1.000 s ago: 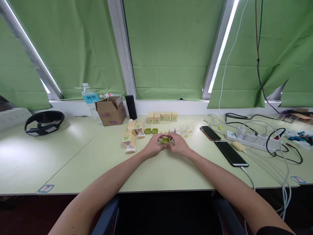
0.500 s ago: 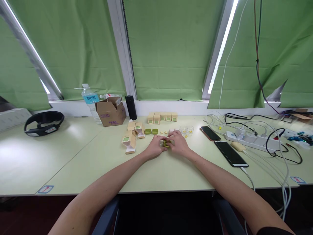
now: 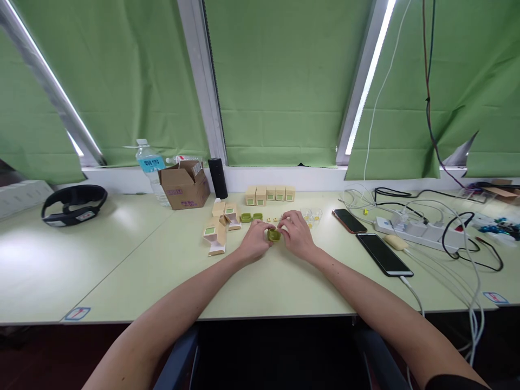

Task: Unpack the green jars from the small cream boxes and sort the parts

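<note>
A small olive-green open case (image 3: pixel 274 235) is pinched between the thumb and fingers of my left hand (image 3: pixel 257 241), just above the table. Close to its right edge, my right hand (image 3: pixel 296 234) has its fingers curled together; whether they hold anything small is hidden. Two more green cases (image 3: pixel 252 217) sit just beyond my left hand. Tiny yellowish pieces (image 3: pixel 271 220) lie behind the held case. Clear little cups (image 3: pixel 316 215) with yellow bits inside stand beyond my right hand.
Opened small cardboard boxes (image 3: pixel 214 233) lie left of my hands. A row of closed small boxes (image 3: pixel 270 195) stands at the back. A brown carton (image 3: pixel 184 187), bottle (image 3: pixel 149 165) and black cylinder (image 3: pixel 218 179) are back left. Phones (image 3: pixel 384 254), a power strip (image 3: pixel 420 234) and cables occupy the right.
My right hand has drawn slightly right, off the top of the green case. More of the case now shows, its opening turned toward me, in my left hand.
</note>
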Demonstrator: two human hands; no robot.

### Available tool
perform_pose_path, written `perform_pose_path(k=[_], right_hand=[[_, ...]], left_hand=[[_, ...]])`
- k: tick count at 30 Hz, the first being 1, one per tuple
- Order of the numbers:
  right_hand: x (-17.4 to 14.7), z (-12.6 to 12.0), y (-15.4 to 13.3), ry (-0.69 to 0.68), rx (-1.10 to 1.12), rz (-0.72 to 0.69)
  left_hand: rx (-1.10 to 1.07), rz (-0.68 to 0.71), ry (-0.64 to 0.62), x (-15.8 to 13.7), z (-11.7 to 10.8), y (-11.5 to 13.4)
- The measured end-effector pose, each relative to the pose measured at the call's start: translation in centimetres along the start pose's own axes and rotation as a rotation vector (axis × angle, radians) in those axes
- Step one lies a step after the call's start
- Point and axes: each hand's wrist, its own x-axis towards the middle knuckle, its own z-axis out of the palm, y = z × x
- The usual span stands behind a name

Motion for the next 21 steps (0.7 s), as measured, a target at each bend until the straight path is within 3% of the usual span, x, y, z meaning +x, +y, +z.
perform_pose_path(k=[4,9,13,21], right_hand=[[0.1,-0.2,0.8,0.069,0.026,0.073],[0.1,1.1,2.1,-0.095,-0.033,0.135],[0.0,2.2,2.5,-0.135,-0.078,0.160],[1.5,3.8,2.6,-0.207,-0.227,0.094]], left_hand=[[0.087,-0.083,0.040,0.6,-0.5,-1.5],[0.293,-0.150,0.049,1.7,-1.9,-2.5],[0.495,-0.204,-0.011,1.7,-2.7,-2.4],[0.580,-0.203,-0.029,1.5,-2.9,-1.6]])
